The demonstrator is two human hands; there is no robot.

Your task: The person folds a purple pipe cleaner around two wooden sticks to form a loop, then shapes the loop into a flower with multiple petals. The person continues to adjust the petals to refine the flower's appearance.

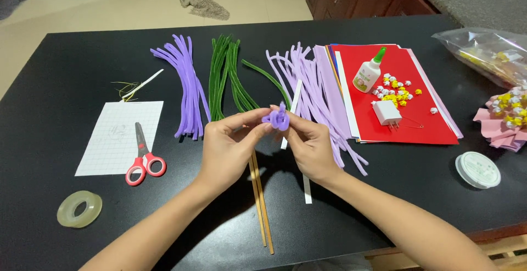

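Observation:
Both hands meet over the middle of the black table (66, 68). My left hand (228, 147) and my right hand (310, 144) pinch a small coiled purple pipe cleaner (276, 118) between their fingertips. Two thin wooden sticks (262, 205) lie on the table under my left wrist. Behind the hands lie a bundle of purple pipe cleaners (189, 87), a bundle of green pipe cleaners (225, 76) and a loose pile of pale lilac pipe cleaners (313, 84).
Red-handled scissors (141, 158) rest on a sheet of grid paper (118, 131) at left; a tape roll (79, 209) sits nearer. Right: red paper (433, 125) with a glue bottle (368, 72), a white plug (386, 113), small beads (396, 90); a round spool (478, 169), a plastic bag (488, 51).

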